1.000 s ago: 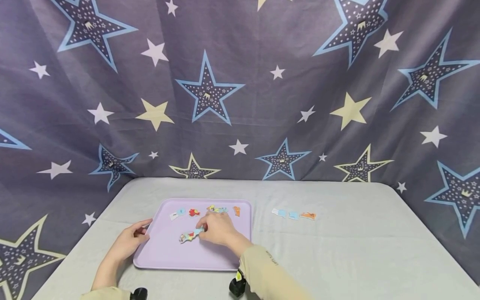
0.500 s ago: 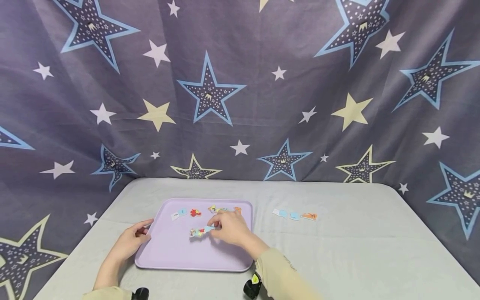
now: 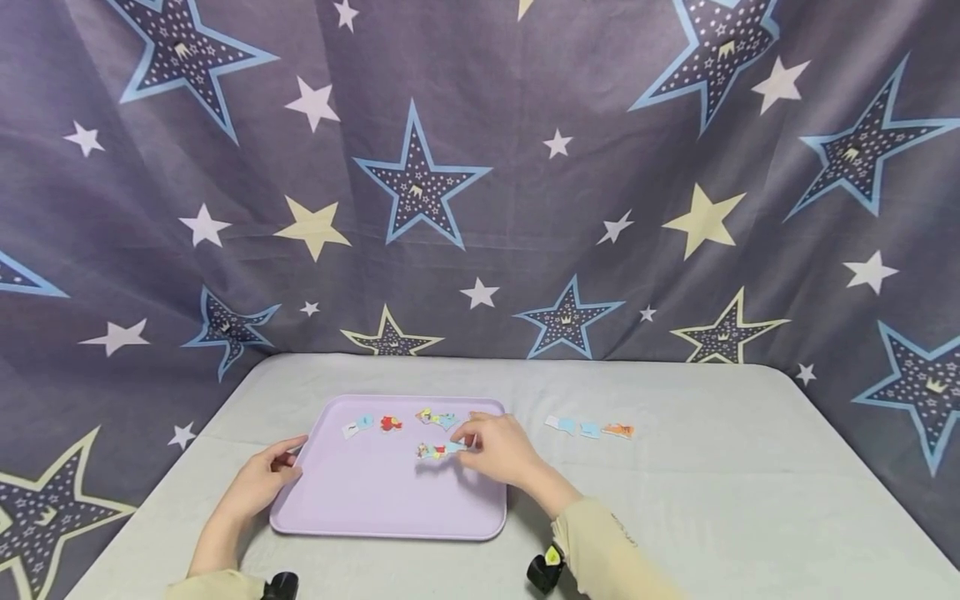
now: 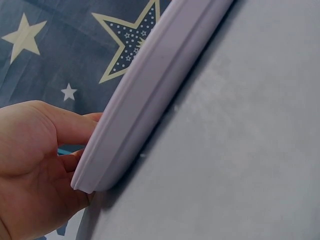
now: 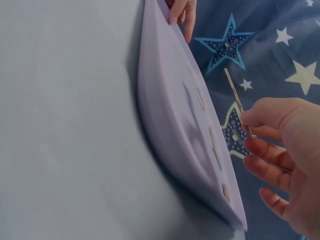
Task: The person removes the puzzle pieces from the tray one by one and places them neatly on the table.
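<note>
In the head view, a lilac tray (image 3: 375, 504) lies on the left part of the table. My left hand (image 3: 258, 485) grips its left edge, and the left wrist view shows the thumb against the rim (image 4: 135, 95). Over the tray's right half, my right hand (image 3: 501, 450) pinches a strip of joined puzzle pieces (image 3: 433, 451), coloured red, yellow and light blue. Seen edge-on in the right wrist view, the strip (image 5: 233, 91) is thin and held clear of the tray between thumb and fingers. Fingers cover its right end.
Along the tray's far side lie a white-and-blue piece pair (image 3: 357, 426), a red piece (image 3: 391, 423) and a yellow-and-blue strip (image 3: 437, 418). Right of the tray, a white-and-blue pair (image 3: 559, 426), a blue piece (image 3: 589, 430) and an orange piece (image 3: 618, 430) lie on the table. A star-patterned curtain (image 3: 517, 208) hangs behind.
My right hand has carried the puzzle strip right and slightly away from me across the tray. It now hides the orange piece at the tray's far right. The left hand has stayed on the edge.
</note>
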A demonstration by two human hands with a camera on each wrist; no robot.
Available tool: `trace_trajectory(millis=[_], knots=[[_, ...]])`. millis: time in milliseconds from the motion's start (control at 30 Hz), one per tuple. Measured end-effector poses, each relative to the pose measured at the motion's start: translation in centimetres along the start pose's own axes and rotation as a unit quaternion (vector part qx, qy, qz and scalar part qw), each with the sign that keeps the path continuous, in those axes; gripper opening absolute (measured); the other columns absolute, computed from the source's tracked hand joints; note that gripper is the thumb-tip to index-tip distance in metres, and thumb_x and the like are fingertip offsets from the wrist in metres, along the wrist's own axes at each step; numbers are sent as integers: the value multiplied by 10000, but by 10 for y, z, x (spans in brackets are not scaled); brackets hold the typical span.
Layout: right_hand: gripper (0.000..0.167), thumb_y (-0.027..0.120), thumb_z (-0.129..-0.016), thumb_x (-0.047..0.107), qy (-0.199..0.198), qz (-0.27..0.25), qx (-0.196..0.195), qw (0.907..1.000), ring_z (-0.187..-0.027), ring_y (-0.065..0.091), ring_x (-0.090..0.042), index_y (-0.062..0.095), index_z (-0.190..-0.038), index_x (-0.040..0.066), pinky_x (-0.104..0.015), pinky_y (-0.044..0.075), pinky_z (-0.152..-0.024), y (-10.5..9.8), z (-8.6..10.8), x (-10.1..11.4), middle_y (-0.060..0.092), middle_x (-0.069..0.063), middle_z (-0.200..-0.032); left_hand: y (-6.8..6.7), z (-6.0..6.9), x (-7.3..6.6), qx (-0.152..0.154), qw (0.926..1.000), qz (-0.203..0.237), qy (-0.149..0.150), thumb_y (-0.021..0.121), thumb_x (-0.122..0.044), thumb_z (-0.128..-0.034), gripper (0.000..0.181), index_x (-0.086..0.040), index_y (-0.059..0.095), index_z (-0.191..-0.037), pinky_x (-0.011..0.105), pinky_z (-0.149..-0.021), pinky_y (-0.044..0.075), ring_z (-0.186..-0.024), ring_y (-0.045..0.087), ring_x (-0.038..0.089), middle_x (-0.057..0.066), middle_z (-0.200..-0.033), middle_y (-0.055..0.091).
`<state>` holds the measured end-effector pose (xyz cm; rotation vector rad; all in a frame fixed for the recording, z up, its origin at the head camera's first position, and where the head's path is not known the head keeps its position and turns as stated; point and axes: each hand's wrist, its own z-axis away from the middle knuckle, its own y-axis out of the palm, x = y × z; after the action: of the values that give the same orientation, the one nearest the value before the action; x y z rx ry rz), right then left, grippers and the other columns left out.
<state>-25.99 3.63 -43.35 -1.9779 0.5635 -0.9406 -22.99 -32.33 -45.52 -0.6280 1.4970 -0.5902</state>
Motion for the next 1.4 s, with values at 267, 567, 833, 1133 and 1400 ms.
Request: trace_trajectory(millis=[267,567,833,1133,1400], knots=[[198,650,-731,235,84,56,-229,9997,-675,543,-78,696,-921,200,-334,362,-770,-15,13,-17,601,75,-763,0,0,0,-24,10000,-28,35,561,-24,-808,488,63,460,-1278,208,-640,401,-747,472,88,113,-933,549],[199,653,-722,223,165,224,-456,9986,-676,540,-65,697,-913,193,-357,363,-797,-25,25,-37,596,76,-764,-1,0,-1,-29,9999,-92,70,572,-35,-818,487,62,456,-1281,210,-637,395,-747,468,92,114,-933,551],[191,664,-721,205,295,395,-604,9970,-671,534,-79,697,-907,179,-351,358,-762,-36,41,-56,589,69,-750,0,0,-1,13,10000,-70,-27,559,-34,-814,494,55,454,-1288,205,-655,397,-757,461,90,110,-943,543],[195,663,-723,194,495,619,-587,9951,-684,538,-75,693,-915,180,-375,366,-777,-49,54,-73,585,73,-749,-1,2,-2,-24,10000,-43,-41,581,-37,-823,493,71,446,-1284,204,-654,391,-757,463,87,116,-942,547],[187,691,-710,177,677,725,-717,9925,-670,533,-87,693,-897,172,-406,374,-780,-59,64,-88,573,81,-732,-1,0,0,-2,9999,-105,2,584,-49,-828,490,72,447,-1283,209,-650,391,-757,464,86,120,-942,549]])
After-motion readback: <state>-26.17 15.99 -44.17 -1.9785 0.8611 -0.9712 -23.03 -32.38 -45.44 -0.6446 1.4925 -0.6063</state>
